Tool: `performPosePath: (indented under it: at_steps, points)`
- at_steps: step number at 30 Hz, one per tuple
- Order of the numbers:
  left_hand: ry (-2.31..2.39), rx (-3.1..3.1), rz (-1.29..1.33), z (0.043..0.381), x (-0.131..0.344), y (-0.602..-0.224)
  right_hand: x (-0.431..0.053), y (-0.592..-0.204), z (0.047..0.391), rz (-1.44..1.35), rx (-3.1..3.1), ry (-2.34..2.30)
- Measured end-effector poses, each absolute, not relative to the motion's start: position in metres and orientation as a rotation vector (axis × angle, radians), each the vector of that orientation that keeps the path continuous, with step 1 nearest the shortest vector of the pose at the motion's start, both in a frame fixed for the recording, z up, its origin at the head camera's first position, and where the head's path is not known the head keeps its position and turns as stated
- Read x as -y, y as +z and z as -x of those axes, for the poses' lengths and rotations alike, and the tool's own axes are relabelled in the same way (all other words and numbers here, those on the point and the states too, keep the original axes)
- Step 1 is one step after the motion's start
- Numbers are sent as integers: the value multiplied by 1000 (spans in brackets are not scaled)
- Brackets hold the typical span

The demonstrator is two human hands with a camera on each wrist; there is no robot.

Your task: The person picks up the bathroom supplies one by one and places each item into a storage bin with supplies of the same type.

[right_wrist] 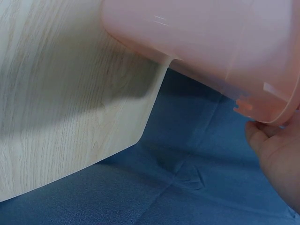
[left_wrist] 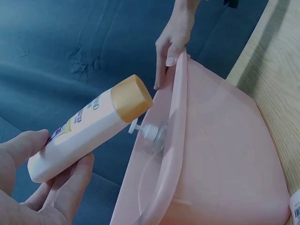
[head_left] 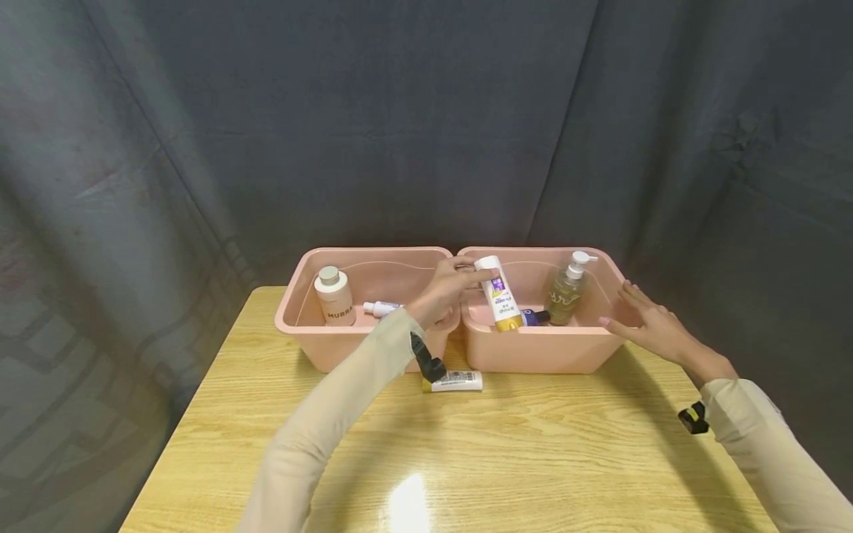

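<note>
My left hand [head_left: 441, 290] holds a white bottle with a gold cap [head_left: 501, 297] between thumb and fingers. The bottle tilts cap-down over the front rim of the right pink bin [head_left: 533, 352]; its purple-and-yellow label shows. In the left wrist view the fingers support it from below, with the cap pointing up and to the right. My right hand [head_left: 656, 333] grips the right-hand rim of that same bin, its thumb near the front corner. Inside this bin stand a greenish pump bottle [head_left: 565, 296] with a white pump and a dark blue item [head_left: 531, 317], partly hidden.
Beside it is the left pink bin [head_left: 373, 342], holding a white bottle marked MURRA [head_left: 335, 297] and a small white tube [head_left: 380, 308]. A white bottle with a yellow end [head_left: 460, 381] lies on the wooden table [head_left: 533, 444] in front. Dark cloth [head_left: 426, 133] hangs behind.
</note>
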State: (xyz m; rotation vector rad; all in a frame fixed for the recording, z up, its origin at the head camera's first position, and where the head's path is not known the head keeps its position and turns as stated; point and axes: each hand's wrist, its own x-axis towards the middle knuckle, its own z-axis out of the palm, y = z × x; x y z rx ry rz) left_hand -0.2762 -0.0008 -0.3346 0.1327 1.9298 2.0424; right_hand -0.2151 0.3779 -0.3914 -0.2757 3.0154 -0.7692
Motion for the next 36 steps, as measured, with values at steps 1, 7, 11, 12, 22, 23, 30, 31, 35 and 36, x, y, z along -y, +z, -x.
performPosePath:
  at_steps: [1, 7, 11, 12, 22, 23, 30, 31, 35, 36]
  points:
    - [2046, -1923, -130, 277, 0, -335, -378, -392, 215, 273, -3016, -771]
    - [2121, -1873, -93, 282, -5, -339, -379, -393, 215, 284, -3027, -765]
    - [2204, -1813, -54, 285, -11, -341, -380, -394, 216, 292, -3030, -763]
    - [2231, -1786, -46, 285, -13, -342, -379, -394, 216, 292, -3028, -765]
    - [2382, -1677, 43, 293, -22, -342, -379, -393, 216, 291, -3030, -764]
    - [2396, -1669, 42, 294, -23, -342, -379, -393, 216, 292, -3032, -762]
    - [2463, -1687, 107, 301, -31, -343, -378, -393, 216, 300, -3033, -745]
    - [2470, -1692, 110, 302, -32, -343, -378, -392, 216, 299, -3032, -743]
    - [2471, -1728, 120, 305, -33, -347, -378, -393, 217, 292, -3026, -742]
    - [2468, -1734, 120, 306, -33, -349, -378, -393, 217, 296, -3029, -741]
